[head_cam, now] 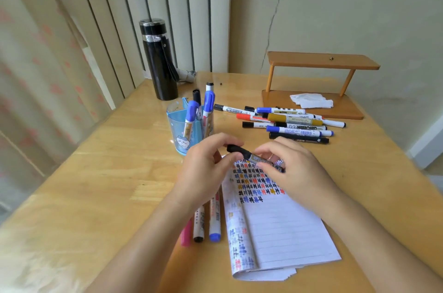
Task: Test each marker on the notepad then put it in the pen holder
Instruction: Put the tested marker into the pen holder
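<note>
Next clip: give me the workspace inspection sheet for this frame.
Surface: glossy wooden table.
Job's things: black marker held over the notepad, whose page shows rows of coloured marks; blue pen holder holds several markers; marker pile behind; three markers left of the notepad.
Clutter: black flask; wooden shelf with crumpled tissue.
Grippers: left hand pinches the marker's black end; right hand grips its barrel.
Cables: nothing seen.
Surroundings: curtain, vertical blinds, cracked wall.

Our left hand and right hand are bare; back from the grip, both forearms are bare too, down to the view's edge.
</note>
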